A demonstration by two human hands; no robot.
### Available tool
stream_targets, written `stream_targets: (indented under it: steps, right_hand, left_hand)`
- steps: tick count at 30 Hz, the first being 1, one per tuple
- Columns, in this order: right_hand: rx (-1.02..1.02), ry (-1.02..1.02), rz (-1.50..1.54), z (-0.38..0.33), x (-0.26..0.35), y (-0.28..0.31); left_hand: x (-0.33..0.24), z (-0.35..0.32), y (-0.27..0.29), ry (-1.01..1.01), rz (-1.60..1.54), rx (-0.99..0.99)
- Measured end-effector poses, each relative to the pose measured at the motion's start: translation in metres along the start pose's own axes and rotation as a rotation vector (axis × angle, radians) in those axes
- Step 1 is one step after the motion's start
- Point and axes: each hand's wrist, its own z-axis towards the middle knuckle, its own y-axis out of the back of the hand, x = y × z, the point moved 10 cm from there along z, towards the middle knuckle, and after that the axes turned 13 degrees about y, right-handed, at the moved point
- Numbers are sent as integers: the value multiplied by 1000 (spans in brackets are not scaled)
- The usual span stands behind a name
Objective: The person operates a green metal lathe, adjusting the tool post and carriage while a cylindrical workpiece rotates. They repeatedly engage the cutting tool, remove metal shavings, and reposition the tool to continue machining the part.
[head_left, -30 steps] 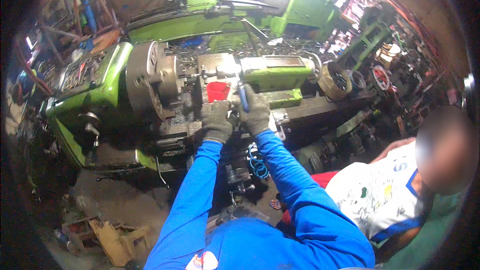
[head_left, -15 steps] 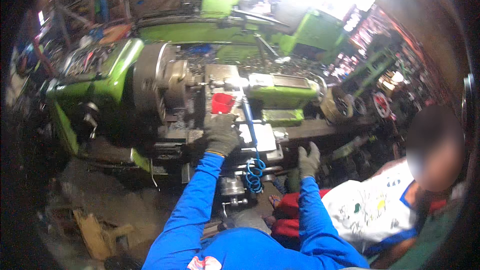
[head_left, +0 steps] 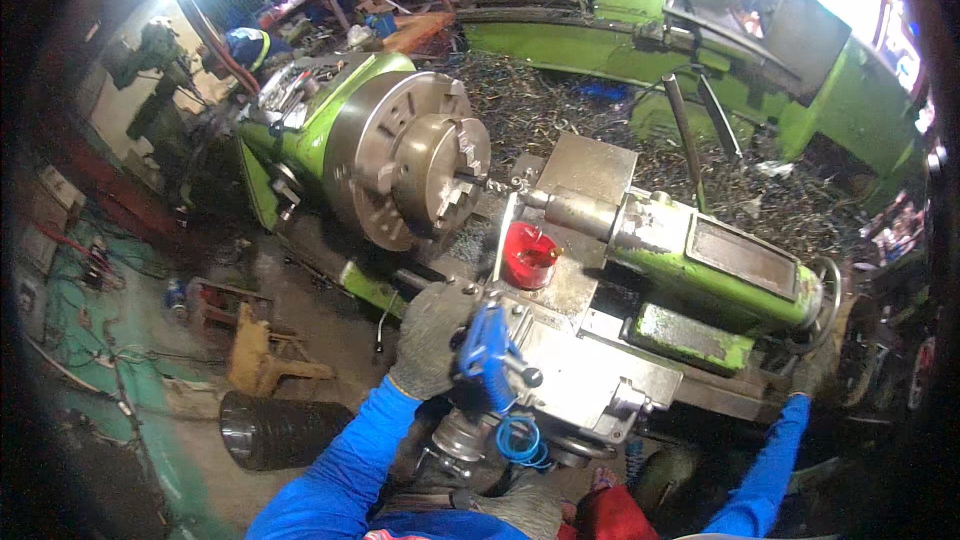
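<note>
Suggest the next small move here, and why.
Probably settle the right hand on the tailstock handwheel. The hand is close to the wheel's lower edge, though contact is unclear. The tailstock spindle points toward the chuck, so that wheel seems the likeliest control to steady or adjust.

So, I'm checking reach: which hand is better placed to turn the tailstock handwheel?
Likely the right hand: it is near the tailstock handwheel, while the left hand is far off, by the blue tool.
</note>
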Motion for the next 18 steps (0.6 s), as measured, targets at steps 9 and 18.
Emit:
stream_targets:
  steps: [9, 18]
  right_hand:
    - [241, 0, 220, 6, 33, -9]
    - [228, 97, 200, 168, 0, -11]
  left_hand:
    - [-9, 16, -15, 182, 30, 55]
    - [8, 18, -31, 309, -25, 142]
